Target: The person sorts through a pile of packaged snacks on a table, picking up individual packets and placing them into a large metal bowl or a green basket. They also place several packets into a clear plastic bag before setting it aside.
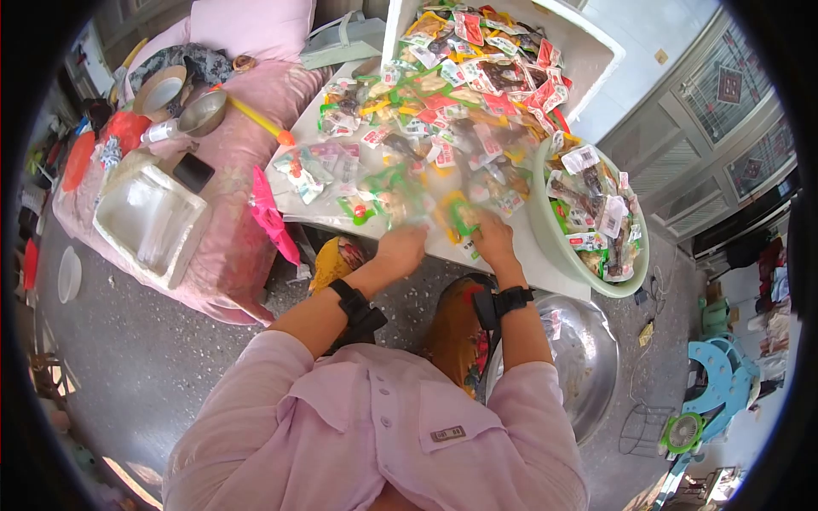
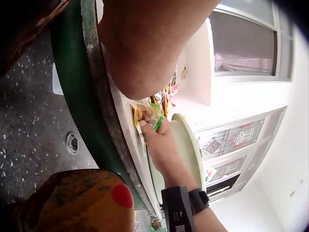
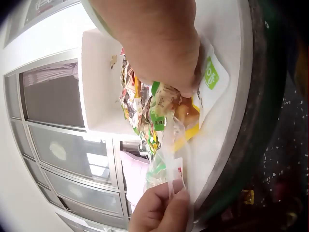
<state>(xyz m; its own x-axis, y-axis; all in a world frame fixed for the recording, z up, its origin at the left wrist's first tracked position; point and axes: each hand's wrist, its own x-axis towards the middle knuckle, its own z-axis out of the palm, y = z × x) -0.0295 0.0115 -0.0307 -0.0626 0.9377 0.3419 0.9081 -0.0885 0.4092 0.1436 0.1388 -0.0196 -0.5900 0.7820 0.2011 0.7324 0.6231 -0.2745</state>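
Note:
The left hand (image 1: 402,249) is at the near table edge; in the right wrist view, the same hand (image 3: 164,210) pinches the edge of a clear plastic bag (image 3: 176,169) between thumb and fingers. To its right, the right hand (image 1: 494,240) grips a yellow-and-green edged food packet (image 1: 460,215). From the left wrist, this hand (image 2: 161,142) shows with its fingers around the packet (image 2: 152,117). Part of the packet lies against the clear bag in the right wrist view. A blurred green-edged packet (image 1: 392,200) lies beyond the left hand.
Many sealed packets spread over the white table (image 1: 545,271). A white foam box (image 1: 588,51) of packets stands at the back, a pale green tub (image 1: 637,272) of packets at the right. Below sits a metal basin (image 1: 596,366); at left is a pink-covered seat (image 1: 230,281) with another foam box (image 1: 183,200).

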